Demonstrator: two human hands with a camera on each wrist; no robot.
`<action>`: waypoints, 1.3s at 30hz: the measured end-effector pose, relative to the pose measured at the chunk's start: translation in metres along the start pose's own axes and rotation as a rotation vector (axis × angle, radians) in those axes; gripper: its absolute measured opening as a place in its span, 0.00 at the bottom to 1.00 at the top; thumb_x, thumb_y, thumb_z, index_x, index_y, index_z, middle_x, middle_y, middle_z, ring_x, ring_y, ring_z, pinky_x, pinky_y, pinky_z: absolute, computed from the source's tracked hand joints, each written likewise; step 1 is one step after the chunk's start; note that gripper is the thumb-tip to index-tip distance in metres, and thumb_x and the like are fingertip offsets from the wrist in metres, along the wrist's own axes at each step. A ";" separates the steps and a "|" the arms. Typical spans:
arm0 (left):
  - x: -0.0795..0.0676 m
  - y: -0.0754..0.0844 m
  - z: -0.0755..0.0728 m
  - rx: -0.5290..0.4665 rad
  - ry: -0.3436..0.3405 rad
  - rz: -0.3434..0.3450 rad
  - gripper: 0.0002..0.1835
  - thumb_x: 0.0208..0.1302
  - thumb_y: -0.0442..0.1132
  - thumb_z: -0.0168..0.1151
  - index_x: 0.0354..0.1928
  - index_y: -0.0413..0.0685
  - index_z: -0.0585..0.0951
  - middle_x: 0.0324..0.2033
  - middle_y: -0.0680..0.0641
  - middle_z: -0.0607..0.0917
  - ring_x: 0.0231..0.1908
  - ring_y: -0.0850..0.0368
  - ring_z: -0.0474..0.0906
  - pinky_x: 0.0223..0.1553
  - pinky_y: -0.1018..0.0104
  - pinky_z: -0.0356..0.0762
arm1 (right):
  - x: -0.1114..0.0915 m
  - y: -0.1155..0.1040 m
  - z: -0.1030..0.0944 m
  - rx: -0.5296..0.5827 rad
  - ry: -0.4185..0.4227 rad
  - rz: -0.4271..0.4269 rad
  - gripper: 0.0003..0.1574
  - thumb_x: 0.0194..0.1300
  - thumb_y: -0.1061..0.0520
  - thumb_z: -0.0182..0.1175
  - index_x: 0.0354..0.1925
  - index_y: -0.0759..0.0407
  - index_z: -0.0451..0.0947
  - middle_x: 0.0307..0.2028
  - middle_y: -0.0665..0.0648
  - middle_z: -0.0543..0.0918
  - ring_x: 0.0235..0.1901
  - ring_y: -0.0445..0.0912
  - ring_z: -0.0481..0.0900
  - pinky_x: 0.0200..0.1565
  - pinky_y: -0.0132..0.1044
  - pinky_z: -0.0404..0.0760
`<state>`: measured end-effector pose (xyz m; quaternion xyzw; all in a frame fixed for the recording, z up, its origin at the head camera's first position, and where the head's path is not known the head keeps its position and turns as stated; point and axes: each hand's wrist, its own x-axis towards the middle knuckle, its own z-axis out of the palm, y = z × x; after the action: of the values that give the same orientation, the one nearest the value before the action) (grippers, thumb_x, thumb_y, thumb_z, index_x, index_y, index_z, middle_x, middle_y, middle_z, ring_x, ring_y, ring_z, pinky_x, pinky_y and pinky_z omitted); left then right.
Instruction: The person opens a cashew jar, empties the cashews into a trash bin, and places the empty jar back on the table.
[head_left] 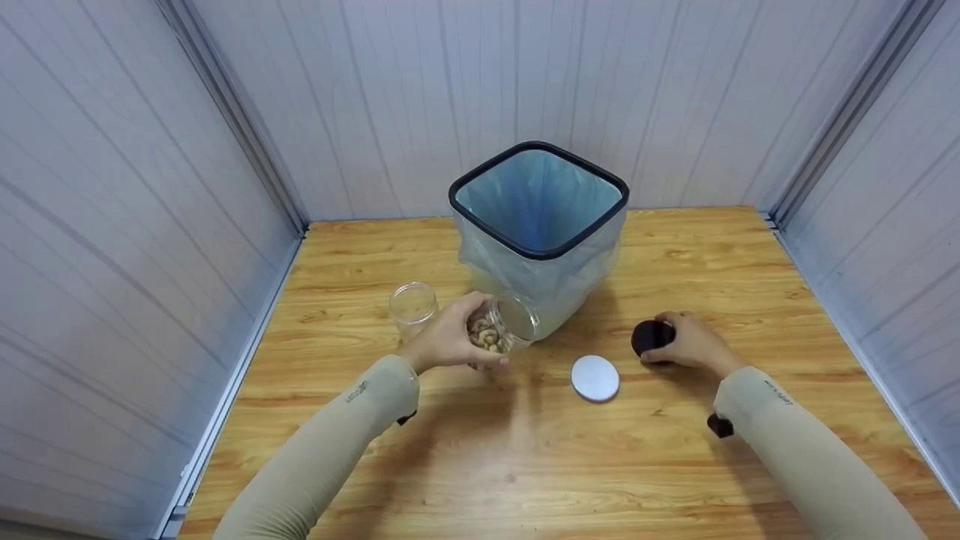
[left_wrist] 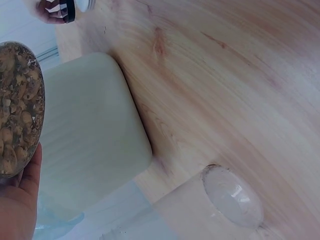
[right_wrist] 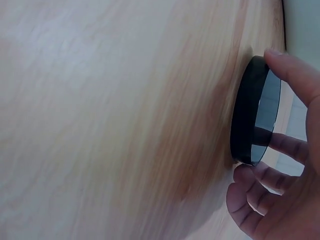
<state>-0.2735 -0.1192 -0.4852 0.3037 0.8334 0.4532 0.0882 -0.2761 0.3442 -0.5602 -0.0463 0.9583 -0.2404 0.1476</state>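
My left hand grips a clear jar, tilted with its mouth toward the right, close in front of the bin. Curved, pale brown nut-like pieces lie inside it; through its base they fill the left wrist view's edge. On the right, my right hand holds a round black lid at the tabletop, thumb on one side of the rim and fingers on the other, as the right wrist view shows. Between the hands, a white round lid lies flat on the table.
A bin with a black rim and a pale liner bag stands at the back middle. Left of my left hand is a second clear jar, upright and lidless. Pale panel walls enclose the wooden table at the back and sides.
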 end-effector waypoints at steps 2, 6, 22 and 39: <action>0.000 0.001 -0.001 0.005 0.002 -0.002 0.46 0.47 0.47 0.90 0.68 0.45 0.78 0.54 0.47 0.85 0.53 0.54 0.82 0.55 0.58 0.86 | 0.000 -0.001 -0.001 0.006 0.002 0.008 0.68 0.63 0.30 0.75 0.82 0.68 0.60 0.72 0.83 0.67 0.67 0.76 0.73 0.68 0.76 0.71; 0.000 0.001 -0.002 0.012 0.010 -0.004 0.46 0.46 0.48 0.90 0.68 0.46 0.78 0.54 0.48 0.85 0.54 0.54 0.82 0.56 0.57 0.86 | -0.001 -0.003 -0.006 0.043 0.010 0.013 0.66 0.66 0.31 0.74 0.82 0.68 0.59 0.73 0.83 0.66 0.70 0.77 0.70 0.70 0.75 0.70; 0.003 0.004 0.000 0.019 0.020 0.017 0.45 0.45 0.47 0.91 0.67 0.46 0.79 0.56 0.47 0.86 0.55 0.54 0.81 0.58 0.57 0.84 | 0.000 -0.016 -0.029 0.145 0.155 -0.052 0.48 0.73 0.44 0.70 0.78 0.69 0.68 0.66 0.79 0.76 0.58 0.69 0.80 0.55 0.64 0.83; 0.002 0.000 0.001 0.022 0.020 0.024 0.47 0.46 0.49 0.91 0.67 0.42 0.80 0.54 0.49 0.86 0.54 0.55 0.82 0.57 0.58 0.84 | 0.002 -0.038 -0.047 0.182 0.264 -0.055 0.49 0.76 0.35 0.66 0.77 0.67 0.70 0.65 0.75 0.78 0.58 0.68 0.81 0.59 0.64 0.82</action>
<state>-0.2749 -0.1171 -0.4858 0.3100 0.8355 0.4481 0.0712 -0.2915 0.3314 -0.5029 -0.0269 0.9420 -0.3340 0.0172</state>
